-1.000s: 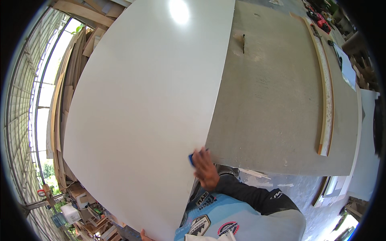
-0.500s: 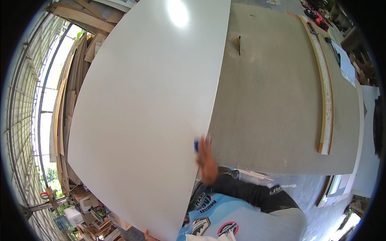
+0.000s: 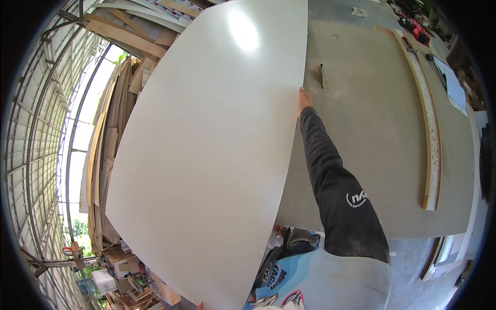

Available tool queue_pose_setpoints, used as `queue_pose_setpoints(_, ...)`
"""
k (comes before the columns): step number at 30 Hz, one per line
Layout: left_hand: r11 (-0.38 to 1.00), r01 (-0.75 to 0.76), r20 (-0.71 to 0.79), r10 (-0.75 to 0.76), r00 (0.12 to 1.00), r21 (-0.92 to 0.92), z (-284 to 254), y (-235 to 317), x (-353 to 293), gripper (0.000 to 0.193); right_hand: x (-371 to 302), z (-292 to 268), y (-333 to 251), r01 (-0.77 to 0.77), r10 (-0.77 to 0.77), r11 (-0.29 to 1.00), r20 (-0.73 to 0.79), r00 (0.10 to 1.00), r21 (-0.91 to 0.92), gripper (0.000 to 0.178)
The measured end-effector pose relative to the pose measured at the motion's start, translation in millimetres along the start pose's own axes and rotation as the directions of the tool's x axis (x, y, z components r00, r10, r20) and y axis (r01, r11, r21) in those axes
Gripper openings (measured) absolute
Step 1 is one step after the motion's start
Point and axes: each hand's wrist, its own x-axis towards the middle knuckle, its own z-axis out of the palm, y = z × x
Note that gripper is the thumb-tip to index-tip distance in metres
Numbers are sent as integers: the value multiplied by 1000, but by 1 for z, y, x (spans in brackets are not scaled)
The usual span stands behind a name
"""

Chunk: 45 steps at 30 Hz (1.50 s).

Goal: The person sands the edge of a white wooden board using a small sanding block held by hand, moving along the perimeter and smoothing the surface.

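"What's the biggest thing here?"

"That glossy white panel [image 3: 206, 155]. It lies to the left, its right edge running over the top of the bench [image 3: 372, 129]. I can't tell whether it's flat or tilted."

"And the bench?"

"Grey-brown and scuffed on top. Its near edge comes right up by the person [image 3: 341, 274]."

"What's that past the panel?"

"A stack of wood boards [image 3: 103, 139], out beyond the panel's left edge."

"Then that black sleeve [image 3: 338, 191]?"

"It's on the right arm, which stretches across the bench's near edge and up toward the panel's right edge."

"There's something long over there too."

"1 long strip [image 3: 431, 119], wood-edged with a speckled pale face. It runs beside the bench's right edge, stopping short of the near right corner. A pale blue sheet [image 3: 452, 88] sits at that same edge, toward the far corner."

"Are the 2 hands together?"

"No, well apart. The right hand [image 3: 304, 101] is at the panel's right edge; how tightly it grips, I can't see. Of the left hand [image 3: 200, 306], only a small bit shows at the panel's near edge, so I can't tell whether it's closed on it."

"Anything smaller?"

"A thin dark mark [image 3: 322, 76] on the bench, just beyond the right hand. Slot or tool, it's too small to say."
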Motion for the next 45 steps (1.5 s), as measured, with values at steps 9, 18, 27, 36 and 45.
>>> queue_pose_setpoints(9, 999, 44, -47, -44, 998, -3, 19, -2, -6, 56, -363, -54, 22, 244, -185, 909, 197, 963, -338, 59)
queue_pose_setpoints(18, 998, 56, -43, -57, 997, -35, 37, -2, -3, 56, -28, 5, 0, 214, -218, 817, 58, 974, -535, 31)
queue_pose_setpoints(27, 995, 83, -54, -86, 995, -50, 48, -7, 2, 57, 31, 11, 18, 310, -234, 649, 205, 950, -695, 48)
queue_pose_setpoints(36, 993, 114, -74, -116, 991, -30, 35, -5, -6, 57, -283, -52, 37, 368, -215, 739, 320, 923, -564, 58)
queue_pose_setpoints(45, 992, 129, -45, -129, 991, -9, -33, -15, -5, 57, -91, -15, 29, 278, -294, 724, 82, 952, -631, 32)
